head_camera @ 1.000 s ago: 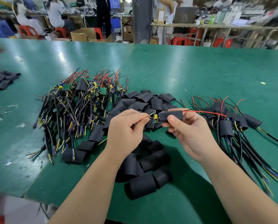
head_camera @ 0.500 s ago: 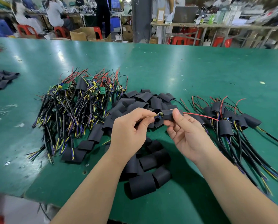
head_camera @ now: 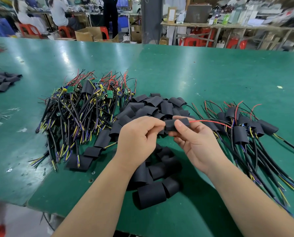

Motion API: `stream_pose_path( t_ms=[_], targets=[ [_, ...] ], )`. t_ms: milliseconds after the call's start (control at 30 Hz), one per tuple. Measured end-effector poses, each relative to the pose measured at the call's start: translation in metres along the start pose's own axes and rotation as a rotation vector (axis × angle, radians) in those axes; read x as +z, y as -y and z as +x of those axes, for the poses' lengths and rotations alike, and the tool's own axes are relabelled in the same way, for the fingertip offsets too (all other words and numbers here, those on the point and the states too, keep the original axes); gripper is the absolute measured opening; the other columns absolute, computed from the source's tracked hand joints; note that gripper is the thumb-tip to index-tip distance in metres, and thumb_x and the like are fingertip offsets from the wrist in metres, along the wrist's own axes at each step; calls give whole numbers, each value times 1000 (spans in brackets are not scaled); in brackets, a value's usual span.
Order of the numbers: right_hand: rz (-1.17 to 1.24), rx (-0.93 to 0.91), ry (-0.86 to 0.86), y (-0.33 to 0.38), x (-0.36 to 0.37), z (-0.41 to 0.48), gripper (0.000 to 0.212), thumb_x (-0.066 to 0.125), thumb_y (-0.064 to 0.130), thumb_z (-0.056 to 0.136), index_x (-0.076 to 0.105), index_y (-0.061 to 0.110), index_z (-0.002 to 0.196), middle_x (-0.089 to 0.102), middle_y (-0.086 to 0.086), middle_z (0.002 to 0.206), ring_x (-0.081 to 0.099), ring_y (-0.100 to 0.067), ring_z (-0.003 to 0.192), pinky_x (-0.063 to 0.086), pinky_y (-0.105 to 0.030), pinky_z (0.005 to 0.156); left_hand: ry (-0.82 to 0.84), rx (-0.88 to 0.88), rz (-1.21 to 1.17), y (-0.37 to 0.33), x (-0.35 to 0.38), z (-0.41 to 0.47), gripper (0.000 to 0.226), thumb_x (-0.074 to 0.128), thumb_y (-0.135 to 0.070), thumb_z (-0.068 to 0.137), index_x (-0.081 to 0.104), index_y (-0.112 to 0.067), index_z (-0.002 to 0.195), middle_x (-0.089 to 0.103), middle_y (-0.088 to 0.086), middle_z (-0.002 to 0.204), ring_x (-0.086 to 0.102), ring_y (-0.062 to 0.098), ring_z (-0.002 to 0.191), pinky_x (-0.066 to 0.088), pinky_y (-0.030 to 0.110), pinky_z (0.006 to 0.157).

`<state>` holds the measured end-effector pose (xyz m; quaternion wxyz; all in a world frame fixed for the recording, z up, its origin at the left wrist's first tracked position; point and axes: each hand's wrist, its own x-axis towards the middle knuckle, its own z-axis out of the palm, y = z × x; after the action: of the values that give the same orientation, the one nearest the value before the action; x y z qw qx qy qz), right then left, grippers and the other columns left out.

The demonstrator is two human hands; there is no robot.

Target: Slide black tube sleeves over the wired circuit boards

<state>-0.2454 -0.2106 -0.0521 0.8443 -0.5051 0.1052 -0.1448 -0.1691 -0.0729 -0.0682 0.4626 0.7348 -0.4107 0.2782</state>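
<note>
Sleeve [head_camera: 176,124] now covers the board fully, yellow part gone from view; right grip [head_camera: 197,142] pinches sleeve, left grip [head_camera: 139,139] pinches its left end, so this unit looks done.

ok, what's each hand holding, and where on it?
One black sleeve: right hand pinches its middle, left hand pinches at its left end. A red wire trails from its right end.
</note>
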Motion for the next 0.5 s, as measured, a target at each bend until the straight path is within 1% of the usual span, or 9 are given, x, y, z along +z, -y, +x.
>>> stream_pose_path(
  t_ms=[100,167,233,267,333,367,400,433,500],
  targets=[
    [16,30,-6,0,0,1,46,72,13,65,65,17,110,69,-6,89,68,-16,70,51,-20,58,-16,-140,-100,-2,1,-1,7,69,-9,82,67,-11,88,70,-6,79,67,8,74,55,32,68],
    [99,47,-20,4,0,2,48,69,6,65,63,16,112,71,-6,90,69,-16,69,53,-22,59,-25,-188,-134,-5,0,-1,15,71,-18,82,61,-14,92,69,-10,79,66,3,72,55,25,66],
    [199,22,-53,13,-4,5,38,65,4,67,61,11,104,73,-6,82,70,-14,68,53,-18,56,-43,-187,-154,-7,-2,0,17,66,-28,85,59,-15,93,66,-12,78,60,5,63,49,17,59],
    [227,-11,-82,21,-7,6,28,64,5,69,60,8,96,72,-6,76,70,-13,67,51,-15,54,-58,-186,-156,-7,-4,1,16,61,-30,88,58,-15,93,66,-11,77,57,8,60,46,17,55],
    [301,-80,-224,41,-20,12,2,62,7,78,61,8,77,64,-4,63,66,-12,63,46,-14,50,-94,-208,-104,-2,-10,4,16,51,-29,94,58,-14,93,66,-4,77,53,8,57,43,19,52],
    [336,-115,-302,51,-29,12,14,59,7,84,60,10,71,59,-3,60,63,-11,61,43,-14,49,-116,-242,-30,4,-14,5,17,48,-27,95,59,-14,92,66,-1,79,53,8,60,43,21,55],
    [344,-150,-360,60,-39,12,20,56,7,89,57,11,70,54,-1,60,59,-10,57,41,-14,48,-137,-297,70,10,-17,7,16,48,-23,95,60,-13,93,66,1,83,55,11,67,43,25,62],
    [239,-200,-432,68,-49,11,21,54,9,92,54,13,71,52,0,63,56,-7,54,41,-14,48,-151,-373,184,18,-21,7,14,49,-18,93,62,-13,94,66,1,89,56,18,78,41,28,70],
    [-257,-271,-568,77,-66,8,18,53,12,91,56,18,75,50,2,68,51,-3,51,43,-13,49,-136,-553,395,33,-28,8,19,52,-11,88,66,-18,98,63,2,106,52,28,101,33,31,81]
  ],
)
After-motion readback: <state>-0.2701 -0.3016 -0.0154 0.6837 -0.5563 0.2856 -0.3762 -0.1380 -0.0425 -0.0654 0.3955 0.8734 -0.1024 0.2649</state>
